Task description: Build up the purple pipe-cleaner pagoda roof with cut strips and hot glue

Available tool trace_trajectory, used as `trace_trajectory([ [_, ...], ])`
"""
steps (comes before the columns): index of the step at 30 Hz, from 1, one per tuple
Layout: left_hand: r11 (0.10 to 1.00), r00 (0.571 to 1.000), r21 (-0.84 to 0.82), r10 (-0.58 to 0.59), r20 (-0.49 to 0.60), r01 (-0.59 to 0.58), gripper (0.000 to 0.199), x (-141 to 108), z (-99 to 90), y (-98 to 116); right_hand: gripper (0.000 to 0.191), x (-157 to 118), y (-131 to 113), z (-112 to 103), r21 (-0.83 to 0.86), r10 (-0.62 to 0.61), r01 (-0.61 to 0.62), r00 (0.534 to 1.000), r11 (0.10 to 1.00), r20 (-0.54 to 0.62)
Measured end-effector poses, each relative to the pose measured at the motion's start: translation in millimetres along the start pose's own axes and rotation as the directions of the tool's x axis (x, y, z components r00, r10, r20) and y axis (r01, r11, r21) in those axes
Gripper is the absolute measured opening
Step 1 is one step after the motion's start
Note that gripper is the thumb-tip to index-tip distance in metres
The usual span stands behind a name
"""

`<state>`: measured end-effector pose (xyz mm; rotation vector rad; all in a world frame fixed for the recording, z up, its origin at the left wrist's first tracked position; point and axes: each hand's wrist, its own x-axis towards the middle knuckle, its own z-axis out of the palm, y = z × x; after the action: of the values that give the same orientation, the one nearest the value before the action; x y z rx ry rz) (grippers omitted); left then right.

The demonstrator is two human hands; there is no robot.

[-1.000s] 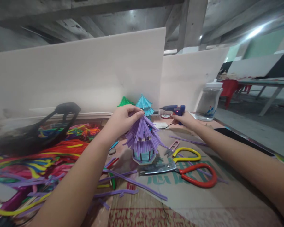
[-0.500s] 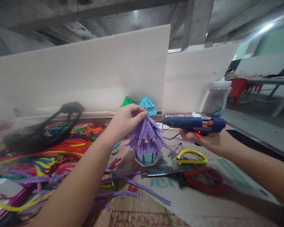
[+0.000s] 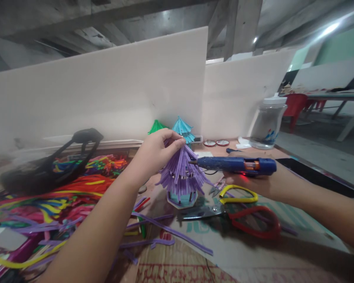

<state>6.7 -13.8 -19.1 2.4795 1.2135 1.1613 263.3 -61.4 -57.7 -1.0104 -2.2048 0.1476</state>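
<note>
A small model pavilion (image 3: 181,175) with two tiers of purple pipe-cleaner roof and a pale blue base stands upright in front of me. My left hand (image 3: 163,148) pinches the peak of its roof between thumb and fingers. In my right hand (image 3: 253,182) is a blue hot glue gun (image 3: 237,165), a red light glowing at its underside. The gun's nozzle points left and appears to meet the upper roof's right side. Scissors (image 3: 218,212) with one yellow and one red handle lie just below the gun. Small thread snips (image 3: 217,186) rest behind them.
Many coloured pipe cleaners (image 3: 85,184) are heaped at the left, near a black strapped object (image 3: 87,135). Loose purple strips (image 3: 177,234) lie in front. Behind stand green (image 3: 156,125) and light blue (image 3: 182,125) model roofs. A clear bottle (image 3: 267,124) and a black phone-like slab (image 3: 318,179) are at the right.
The glue gun in my right hand has moved left and down, bringing its nozzle to the purple roof. My left hand keeps its pinch on the peak.
</note>
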Motion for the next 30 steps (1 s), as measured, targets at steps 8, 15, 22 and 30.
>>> trace_trajectory([
  [8, 0.999, 1.000, 0.026, 0.019, -0.007, -0.019, 0.024, 0, 0.1, 2, 0.034, 5, -7, 2, 0.009, -0.073, 0.073, 0.994, 0.997, 0.081],
  [15, 1.000, 1.000, 0.028, 0.011, -0.004, -0.011, 0.024, 0, -0.3, 2, 0.041, -5, -8, 5, -0.114, -0.009, 0.019, 0.996, 0.993, 0.091],
  [22, 0.998, 1.000, 0.055, 0.009, -0.005, -0.009, 0.025, -1, -1.4, 2, 0.034, -8, -5, 5, -0.161, 0.005, 0.008, 0.996, 0.987, 0.084],
  [30, 0.997, 1.000, 0.074, 0.012, -0.007, -0.012, 0.026, 0, -1.4, 1, 0.033, -6, -5, 7, -0.174, 0.037, -0.023, 0.996, 0.984, 0.081],
])
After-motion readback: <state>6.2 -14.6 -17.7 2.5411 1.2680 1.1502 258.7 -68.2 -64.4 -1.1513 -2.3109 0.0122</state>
